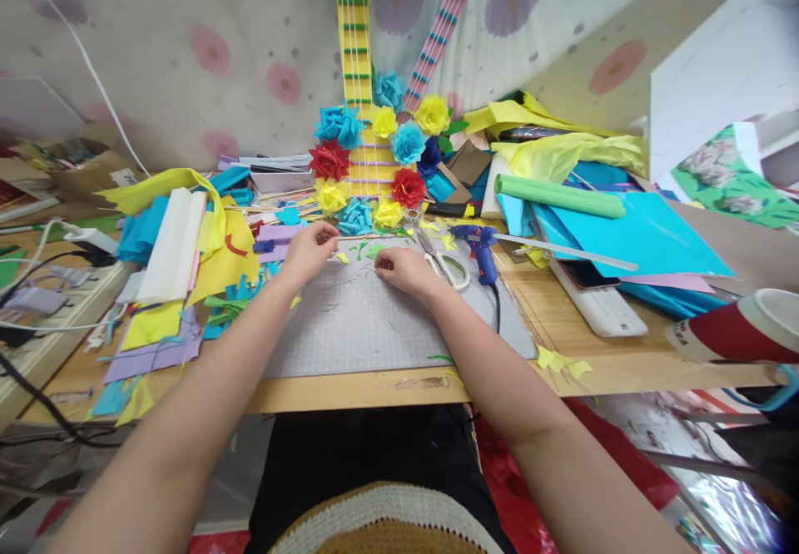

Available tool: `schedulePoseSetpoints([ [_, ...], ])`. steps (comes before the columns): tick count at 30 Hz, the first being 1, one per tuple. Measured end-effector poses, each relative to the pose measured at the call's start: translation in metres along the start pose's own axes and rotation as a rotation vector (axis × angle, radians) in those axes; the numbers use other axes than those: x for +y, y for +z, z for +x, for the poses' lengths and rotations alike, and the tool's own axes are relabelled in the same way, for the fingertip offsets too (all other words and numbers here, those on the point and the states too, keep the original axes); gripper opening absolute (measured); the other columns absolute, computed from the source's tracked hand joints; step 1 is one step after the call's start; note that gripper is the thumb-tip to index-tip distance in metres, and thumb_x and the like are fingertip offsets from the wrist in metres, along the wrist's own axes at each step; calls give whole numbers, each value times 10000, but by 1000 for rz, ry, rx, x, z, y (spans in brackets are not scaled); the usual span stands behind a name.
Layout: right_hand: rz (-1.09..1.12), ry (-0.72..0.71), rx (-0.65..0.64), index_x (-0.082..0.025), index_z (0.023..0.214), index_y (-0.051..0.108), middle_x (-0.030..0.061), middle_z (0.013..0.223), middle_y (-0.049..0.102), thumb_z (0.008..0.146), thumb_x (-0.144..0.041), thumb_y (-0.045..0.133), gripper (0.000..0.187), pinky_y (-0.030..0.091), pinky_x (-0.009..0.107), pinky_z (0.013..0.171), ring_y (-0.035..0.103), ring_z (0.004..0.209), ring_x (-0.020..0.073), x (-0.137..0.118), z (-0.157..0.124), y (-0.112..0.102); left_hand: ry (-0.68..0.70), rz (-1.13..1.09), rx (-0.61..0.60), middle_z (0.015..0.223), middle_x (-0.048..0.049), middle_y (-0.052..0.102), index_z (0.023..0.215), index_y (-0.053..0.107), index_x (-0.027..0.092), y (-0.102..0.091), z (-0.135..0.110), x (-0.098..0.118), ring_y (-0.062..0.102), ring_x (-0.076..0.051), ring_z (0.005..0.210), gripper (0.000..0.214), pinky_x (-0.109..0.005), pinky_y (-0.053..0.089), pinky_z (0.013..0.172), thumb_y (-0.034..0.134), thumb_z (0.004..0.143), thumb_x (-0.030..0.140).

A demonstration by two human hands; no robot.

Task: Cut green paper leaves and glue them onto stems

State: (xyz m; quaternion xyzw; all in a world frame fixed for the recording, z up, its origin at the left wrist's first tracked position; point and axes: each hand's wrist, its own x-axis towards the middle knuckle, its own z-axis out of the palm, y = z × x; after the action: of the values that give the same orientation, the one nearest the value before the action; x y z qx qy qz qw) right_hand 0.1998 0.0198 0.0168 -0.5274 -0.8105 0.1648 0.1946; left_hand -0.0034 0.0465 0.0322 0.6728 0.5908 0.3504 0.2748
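Over the back of the grey cutting mat [349,346], my left hand [312,252] is closed, thumb and fingers pinched together. Whatever it holds, if anything, is too small to make out. My right hand [405,271] lies lower on the mat with curled fingers, their tips partly hidden. Small green paper scraps [374,249] lie between the two hands. Just right of my right hand are white-handled scissors [453,271] and a blue glue gun [480,254] with a long glue stick in it. Behind the hands stands a yellow paper guitar [355,46] ringed with paper flowers.
A pink guitar neck [437,42] leans behind. Crepe paper rolls [171,246] and scraps crowd the left, beside a power strip [56,329]. Blue sheets [649,234], a green roll [558,195], a white power bank [602,304] and a red-and-white cup [736,325] are on the right.
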Motion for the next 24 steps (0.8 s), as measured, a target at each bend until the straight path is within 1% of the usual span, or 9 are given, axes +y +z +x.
schedulePoseSetpoints([
  [3, -3, 15, 11, -218, 800, 647, 8, 788, 670, 733, -225, 590, 89, 359, 251, 609, 568, 722, 155, 0, 0, 1, -77, -223, 28, 776, -27, 634, 800, 555, 192, 27, -15, -1, 615, -142, 670, 138, -259, 500, 596, 520, 713, 292],
  [7, 7, 37, 81, -213, 807, 645, 19, 815, 674, 749, -257, 591, 91, 356, 251, 609, 564, 723, 152, 2, 0, -7, -102, -288, 10, 681, -10, 602, 790, 552, 197, 46, -31, 1, 612, -143, 639, 137, -251, 486, 553, 528, 728, 318],
  [11, 22, 136, 115, -203, 757, 641, 17, 730, 666, 767, -245, 563, 90, 352, 249, 586, 559, 653, 141, 1, -7, -36, -73, -289, 17, 682, -8, 598, 779, 555, 204, 48, -42, 1, 604, -136, 639, 131, -254, 472, 568, 539, 727, 323],
  [14, -24, 261, -31, -200, 649, 611, 6, 623, 642, 764, -268, 572, 139, 337, 250, 555, 547, 587, 135, 6, -21, -65, -93, -322, -4, 709, -14, 611, 770, 553, 209, 48, -46, 1, 605, -138, 652, 128, -254, 465, 555, 550, 719, 326],
  [16, -70, 355, -155, -200, 608, 591, 9, 569, 621, 772, -341, 568, 217, 324, 259, 529, 526, 527, 132, 15, -33, -81, -119, -359, -11, 700, -18, 612, 768, 549, 206, 48, -47, 2, 611, -147, 655, 134, -246, 439, 500, 554, 712, 328],
  [17, -109, 401, -182, -202, 602, 585, 16, 567, 617, 766, -391, 572, 250, 315, 262, 517, 521, 520, 136, 21, -40, -87, -133, -386, -12, 687, -19, 608, 766, 546, 203, 48, -48, 3, 614, -150, 652, 136, -239, 423, 475, 554, 711, 327],
  [21, -302, 536, -136, -204, 572, 571, 46, 606, 610, 730, -525, 568, 358, 288, 267, 503, 519, 554, 160, 44, -61, -99, -153, -483, -2, 645, -8, 592, 750, 538, 189, 47, -47, 6, 618, -143, 619, 127, -212, 398, 428, 565, 698, 302],
  [23, -334, 543, -52, -201, 611, 581, 45, 628, 613, 743, -513, 553, 340, 282, 263, 507, 525, 579, 165, 45, -65, -97, -146, -520, 34, 636, -2, 586, 739, 539, 180, 46, -46, 8, 613, -136, 592, 115, -205, 397, 418, 566, 689, 280],
  [24, -326, 509, -3, -200, 647, 590, 41, 646, 618, 756, -485, 547, 308, 282, 260, 513, 530, 595, 165, 42, -63, -93, -146, -537, 61, 633, 0, 584, 736, 539, 175, 46, -46, 8, 607, -132, 572, 111, -203, 395, 412, 565, 684, 269],
])
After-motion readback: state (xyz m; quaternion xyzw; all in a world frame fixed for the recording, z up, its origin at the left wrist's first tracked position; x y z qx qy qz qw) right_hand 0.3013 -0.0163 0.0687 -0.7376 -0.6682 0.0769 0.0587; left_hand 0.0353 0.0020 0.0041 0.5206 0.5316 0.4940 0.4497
